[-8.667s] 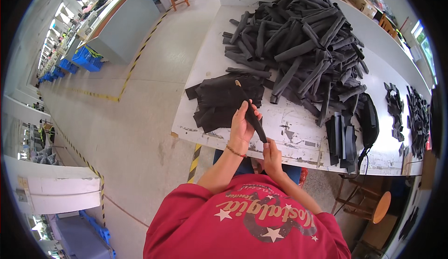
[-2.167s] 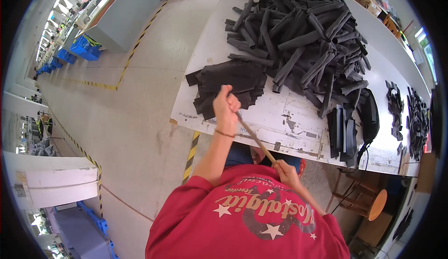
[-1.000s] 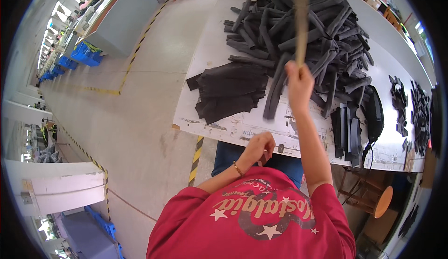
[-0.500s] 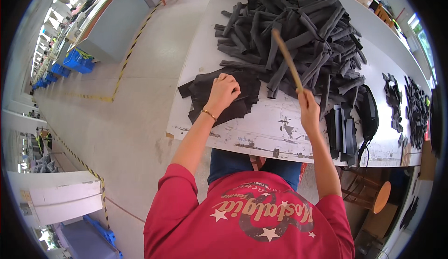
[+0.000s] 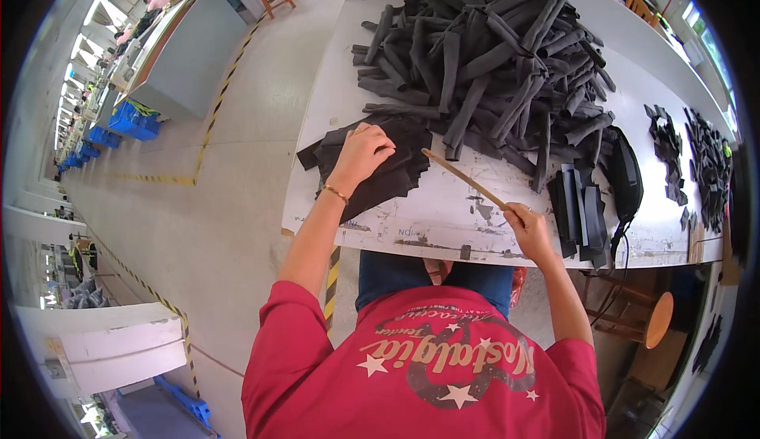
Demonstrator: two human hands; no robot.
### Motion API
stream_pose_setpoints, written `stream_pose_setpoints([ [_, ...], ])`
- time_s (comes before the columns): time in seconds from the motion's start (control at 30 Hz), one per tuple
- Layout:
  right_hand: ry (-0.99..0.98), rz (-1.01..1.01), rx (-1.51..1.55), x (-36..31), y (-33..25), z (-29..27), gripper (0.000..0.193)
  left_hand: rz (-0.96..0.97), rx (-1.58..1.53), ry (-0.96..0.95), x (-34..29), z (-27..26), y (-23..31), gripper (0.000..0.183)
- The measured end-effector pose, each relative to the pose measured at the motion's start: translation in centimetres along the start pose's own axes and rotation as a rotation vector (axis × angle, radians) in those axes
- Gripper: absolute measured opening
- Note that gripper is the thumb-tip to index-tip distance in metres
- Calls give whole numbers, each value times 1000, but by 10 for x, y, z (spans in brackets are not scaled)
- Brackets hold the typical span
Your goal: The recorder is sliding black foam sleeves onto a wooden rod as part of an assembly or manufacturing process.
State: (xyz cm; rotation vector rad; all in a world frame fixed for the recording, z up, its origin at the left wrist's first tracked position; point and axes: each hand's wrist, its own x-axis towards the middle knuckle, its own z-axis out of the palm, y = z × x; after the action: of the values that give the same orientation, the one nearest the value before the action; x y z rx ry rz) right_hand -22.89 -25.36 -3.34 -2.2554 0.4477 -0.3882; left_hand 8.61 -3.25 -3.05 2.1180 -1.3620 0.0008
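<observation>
My right hand (image 5: 529, 231) grips a thin wooden stick (image 5: 465, 178) by its near end. The stick slants up to the left over the white table, its far tip close to a fanned stack of flat black fabric pieces (image 5: 400, 174). Over that stack is my left hand (image 5: 362, 154), its fingers curled and pressed together. Whatever lies between those fingertips is hidden. Beyond both hands rises a big heap of rolled, tube-like dark grey fabric pieces (image 5: 483, 51).
To the right on the white table (image 5: 427, 229) lie a small pile of flat black strips (image 5: 578, 209) and a black bag (image 5: 625, 174) with a cord. Further right are more dark scraps (image 5: 669, 154). A wooden stool (image 5: 659, 320) stands below the table's right end.
The stick has swung down from over the heap toward the flat stack, and my right hand has come lower and nearer. My left hand has shifted slightly left.
</observation>
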Motion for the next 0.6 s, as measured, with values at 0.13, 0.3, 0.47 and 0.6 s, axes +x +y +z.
stream_pose_setpoints([
  [0.13, -35, 12, -29, 0, -1, -4, 15, 100, 12, 25, -2, -8, 9, 8],
  [0.3, -47, -63, -52, 8, -9, -6, 16, 135, 31, 19, -5, -12, 21, 8],
  [0.47, -75, -66, -83, 13, -13, 6, 17, 169, 45, 38, -4, -13, 47, 8],
  [0.6, -35, -70, 69, 27, -30, 48, 17, 384, -14, 108, -8, 16, 96, 10],
])
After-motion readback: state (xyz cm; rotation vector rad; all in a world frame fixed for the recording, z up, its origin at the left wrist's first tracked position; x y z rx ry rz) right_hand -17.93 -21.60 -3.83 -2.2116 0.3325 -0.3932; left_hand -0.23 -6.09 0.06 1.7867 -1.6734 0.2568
